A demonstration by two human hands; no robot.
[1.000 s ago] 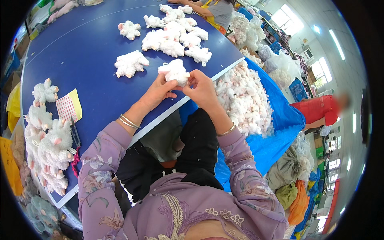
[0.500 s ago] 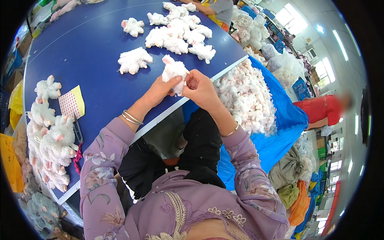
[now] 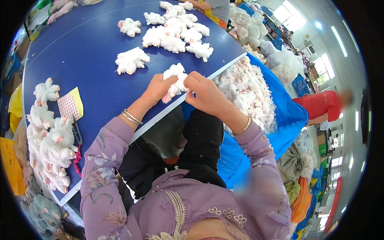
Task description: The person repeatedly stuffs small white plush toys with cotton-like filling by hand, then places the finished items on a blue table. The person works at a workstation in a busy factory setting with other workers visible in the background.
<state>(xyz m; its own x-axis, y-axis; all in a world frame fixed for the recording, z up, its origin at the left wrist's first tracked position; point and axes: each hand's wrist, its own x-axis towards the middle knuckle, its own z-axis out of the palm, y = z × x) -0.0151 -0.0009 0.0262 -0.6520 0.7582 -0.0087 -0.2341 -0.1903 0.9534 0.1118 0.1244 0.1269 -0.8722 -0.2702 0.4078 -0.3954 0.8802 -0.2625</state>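
Both my hands hold one white fluffy plush toy (image 3: 175, 80) with pink paws at the near edge of the blue table (image 3: 80, 52). My left hand (image 3: 157, 89) grips its lower left side. My right hand (image 3: 203, 90) pinches its right side with the fingers closed. A single white plush piece (image 3: 130, 61) lies on the table just beyond my left hand.
A cluster of white plush pieces (image 3: 176, 32) lies further back. More finished plush toys (image 3: 50, 140) are piled at the table's left end, beside a yellow card (image 3: 70, 105) and small scissors (image 3: 76, 130). A blue sheet (image 3: 280, 116) heaped with plush parts (image 3: 250, 92) is on my right. Another person (image 3: 320, 105) in red stands far right.
My hands have stayed at the table edge, turning the plush toy slightly. The view has shifted a little, so the table contents sit lower in the picture.
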